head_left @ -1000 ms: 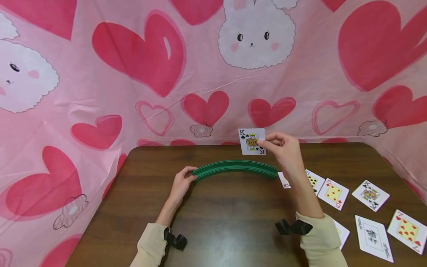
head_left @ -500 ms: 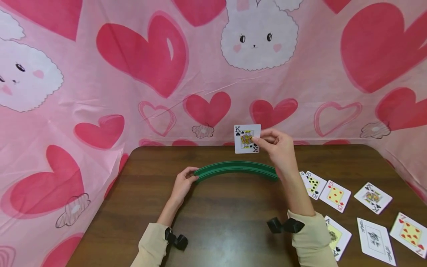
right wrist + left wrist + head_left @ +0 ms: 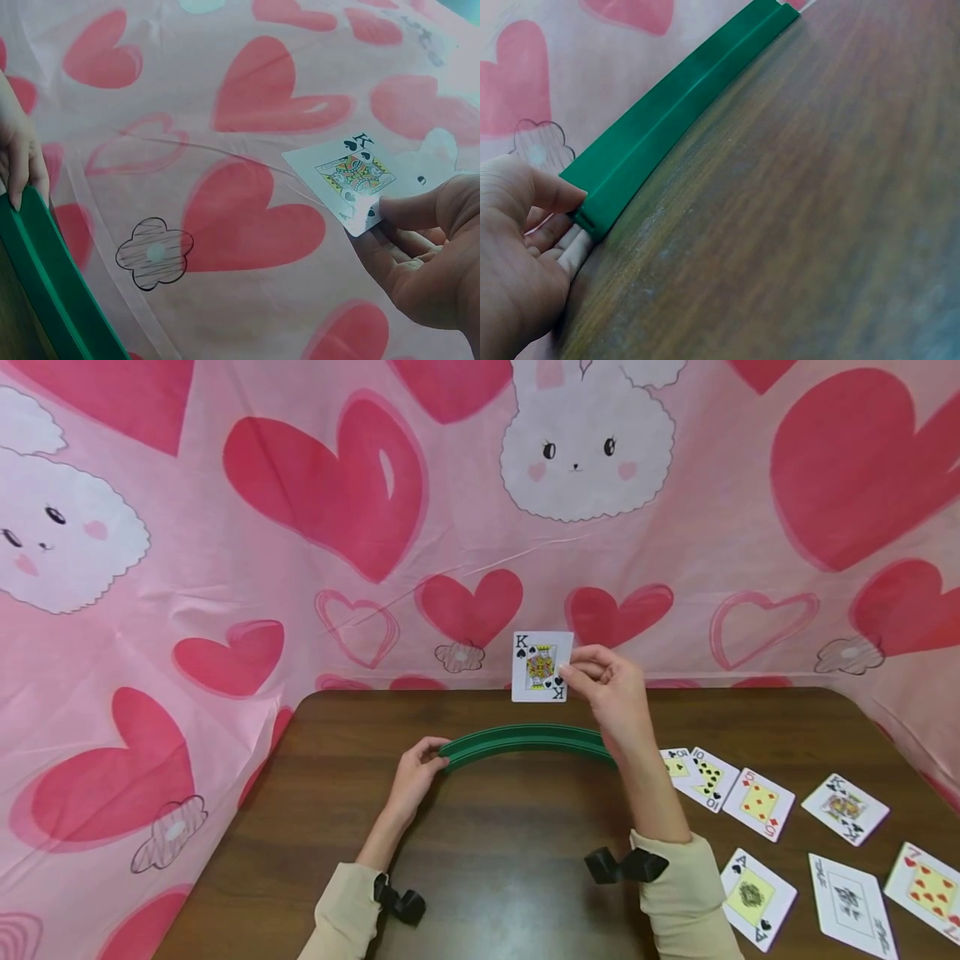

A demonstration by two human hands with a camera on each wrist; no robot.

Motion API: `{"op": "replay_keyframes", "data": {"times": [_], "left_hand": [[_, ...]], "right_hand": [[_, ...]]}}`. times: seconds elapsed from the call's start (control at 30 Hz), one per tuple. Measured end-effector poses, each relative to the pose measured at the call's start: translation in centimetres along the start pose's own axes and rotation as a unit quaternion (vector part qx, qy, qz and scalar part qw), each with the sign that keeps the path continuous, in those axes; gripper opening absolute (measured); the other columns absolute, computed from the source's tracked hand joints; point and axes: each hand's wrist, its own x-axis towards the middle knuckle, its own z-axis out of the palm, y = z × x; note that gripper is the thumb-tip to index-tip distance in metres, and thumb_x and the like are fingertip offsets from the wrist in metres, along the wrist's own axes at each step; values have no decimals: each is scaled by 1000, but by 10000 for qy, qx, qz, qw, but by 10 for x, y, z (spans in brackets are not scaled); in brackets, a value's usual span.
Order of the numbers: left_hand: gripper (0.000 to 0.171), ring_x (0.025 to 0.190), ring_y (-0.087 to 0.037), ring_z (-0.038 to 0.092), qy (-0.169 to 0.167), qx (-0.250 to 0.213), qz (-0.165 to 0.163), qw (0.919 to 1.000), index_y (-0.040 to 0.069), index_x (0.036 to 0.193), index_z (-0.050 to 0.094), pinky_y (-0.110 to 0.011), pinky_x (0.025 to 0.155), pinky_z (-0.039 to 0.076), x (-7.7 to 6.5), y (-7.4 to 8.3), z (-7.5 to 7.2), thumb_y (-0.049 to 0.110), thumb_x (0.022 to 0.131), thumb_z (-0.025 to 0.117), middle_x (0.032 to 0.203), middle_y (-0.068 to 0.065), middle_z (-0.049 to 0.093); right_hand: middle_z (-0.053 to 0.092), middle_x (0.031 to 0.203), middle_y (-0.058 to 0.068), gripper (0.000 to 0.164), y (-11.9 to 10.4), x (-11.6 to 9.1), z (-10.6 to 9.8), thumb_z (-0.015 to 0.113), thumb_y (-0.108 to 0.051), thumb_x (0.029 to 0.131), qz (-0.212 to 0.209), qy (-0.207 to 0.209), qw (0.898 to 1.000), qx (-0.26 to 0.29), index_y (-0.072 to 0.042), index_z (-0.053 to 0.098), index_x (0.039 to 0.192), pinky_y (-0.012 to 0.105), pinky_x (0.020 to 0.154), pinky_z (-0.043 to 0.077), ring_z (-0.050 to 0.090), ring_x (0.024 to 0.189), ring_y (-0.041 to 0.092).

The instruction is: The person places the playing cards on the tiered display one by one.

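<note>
My right hand [image 3: 617, 693] pinches a king of spades playing card [image 3: 538, 662] by its right edge, thumb on the face, raised above the far part of the table. In the right wrist view the card [image 3: 346, 180] is tilted, face showing. A curved green card holder [image 3: 525, 738] stands on the table below the card, its right end hidden behind my right wrist. My left hand [image 3: 414, 773] grips the holder's left end. In the left wrist view, thumb and fingers of the left hand [image 3: 521, 255] close round the end of the green holder [image 3: 652, 112].
Face-up cards lie on the right: a ten of spades [image 3: 709, 778] overlapping another card, a five of diamonds [image 3: 759, 804], a king [image 3: 845, 808], an ace of spades [image 3: 758, 897], a joker [image 3: 852, 906] and a seven of hearts [image 3: 928, 892]. A pink heart-patterned cloth [image 3: 465, 543] hangs behind the wooden table [image 3: 510, 860].
My right hand has carried the king of spades left and slightly up, over the green card holder. The ace of spades has come out from behind the right sleeve. My left hand keeps its grip.
</note>
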Motion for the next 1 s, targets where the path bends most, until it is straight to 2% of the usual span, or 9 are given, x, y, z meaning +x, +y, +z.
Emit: {"op": "replay_keyframes", "data": {"times": [0.7,1.0], "left_hand": [[25,99,-22,59,-58,78,-27,9999,-1,120,71,-30,86,47,-3,3,-1,0,97,61,118,-15,66],[25,97,-19,57,-27,73,-30,10000,-2,120,71,-30,84,46,-3,4,0,0,97,62,118,-14,66]], "right_hand": [[77,97,0,30,5,5,15,70,-4,97,182,-16,9997,146,15,65,120,27,82,58,72,88,14],[77,104,7,30,7,6,23,70,-4,97,232,-119,9995,200,13,66,121,28,82,58,72,90,16]]}}
